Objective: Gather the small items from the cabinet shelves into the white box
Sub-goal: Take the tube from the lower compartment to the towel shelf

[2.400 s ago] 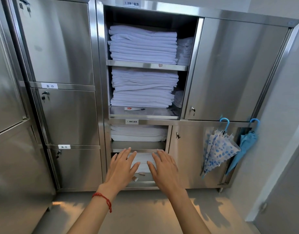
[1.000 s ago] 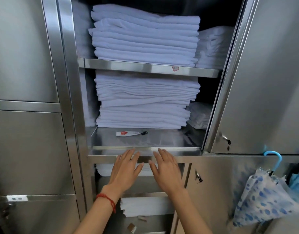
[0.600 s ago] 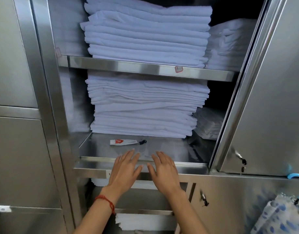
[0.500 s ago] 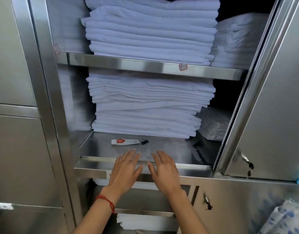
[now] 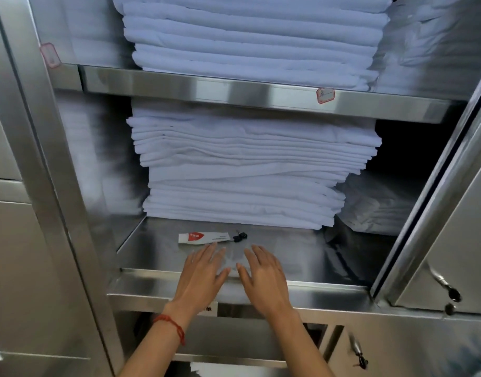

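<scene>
On the shelf (image 5: pixel 288 246) a tube (image 5: pixel 204 237) lies left-right — cap right; both hands' fingers (image 5: pixel 206 254) straight, empty.

Print on the small tube (image 5: pixel 204 237) and shelf sticker (image 5: pixel 325 95) is unreadable.

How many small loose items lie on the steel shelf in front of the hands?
2: a white tube before the lower linen stack, and a small black object at its right end. Others may be hidden.

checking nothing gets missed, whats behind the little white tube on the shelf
Right behind the white tube sits a tall stack of folded white linens. Anything behind or under that stack is covered.
</scene>
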The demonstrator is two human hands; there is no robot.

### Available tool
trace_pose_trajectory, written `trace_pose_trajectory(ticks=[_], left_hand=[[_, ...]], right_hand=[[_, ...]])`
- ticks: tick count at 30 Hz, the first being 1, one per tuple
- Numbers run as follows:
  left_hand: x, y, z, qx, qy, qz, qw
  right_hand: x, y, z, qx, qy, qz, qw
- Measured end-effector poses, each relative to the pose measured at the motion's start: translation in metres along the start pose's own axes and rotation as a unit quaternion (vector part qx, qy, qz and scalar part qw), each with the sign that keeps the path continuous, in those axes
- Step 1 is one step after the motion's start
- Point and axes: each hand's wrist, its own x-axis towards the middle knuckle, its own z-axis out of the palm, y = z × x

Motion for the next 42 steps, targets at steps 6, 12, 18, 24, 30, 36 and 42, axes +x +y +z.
trace_pose_trajectory(ticks=[6, 12, 18, 24, 30, 36, 42], left_hand=[[0.033, -0.023, 0.011, -0.004, -0.010, 0.004, 1.000], [0.061, -0.041, 0.028, -0.001, -0.022, 0.015, 1.000], [0.086, -0.056, 0.048, 0.005, -0.038, 0.025, 0.999], [0.100, -0.062, 0.064, 0.011, -0.048, 0.020, 0.999], [0.107, -0.068, 0.075, 0.018, -0.030, 0.001, 0.999], [0.114, -0.068, 0.081, -0.002, -0.019, -0.002, 1.000], [0.115, -0.067, 0.085, 0.004, -0.010, 0.002, 1.000]], right_hand=[[0.035, 0.008, 0.015, -0.008, -0.006, 0.015, 1.000], [0.060, 0.014, 0.037, -0.008, -0.017, 0.031, 0.999], [0.081, 0.024, 0.058, -0.014, -0.014, 0.044, 0.999], [0.098, 0.032, 0.075, -0.015, -0.035, 0.039, 0.998], [0.111, 0.041, 0.089, -0.020, -0.050, 0.003, 0.999], [0.125, 0.049, 0.101, -0.023, -0.069, -0.009, 0.997], [0.129, 0.054, 0.112, -0.027, -0.082, -0.006, 0.996]])
